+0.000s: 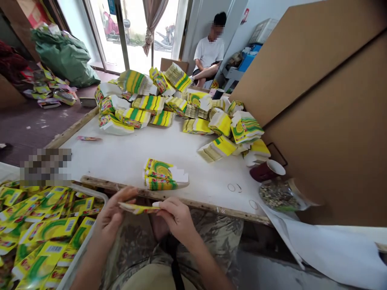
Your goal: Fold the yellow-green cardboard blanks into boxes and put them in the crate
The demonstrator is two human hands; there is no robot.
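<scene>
From where I stand, a pale tub (105, 198) on the left brims with yellow packs (50, 255), and a bulging green sack (62, 56) sits on the floor beyond. Next comes the left hand (113, 211), its thumb and fingers parted around one end of a thin yellow carton (139, 209); I cannot tell whether they touch it. That carton is above the person's lap, by the near edge of the table (115, 157). Behind it lies a neat stack of flat cartons (160, 175). The right hand (178, 217) pinches the carton's other end. Farther right, a dark red mug (263, 172) stands near a clear bag (278, 198).
</scene>
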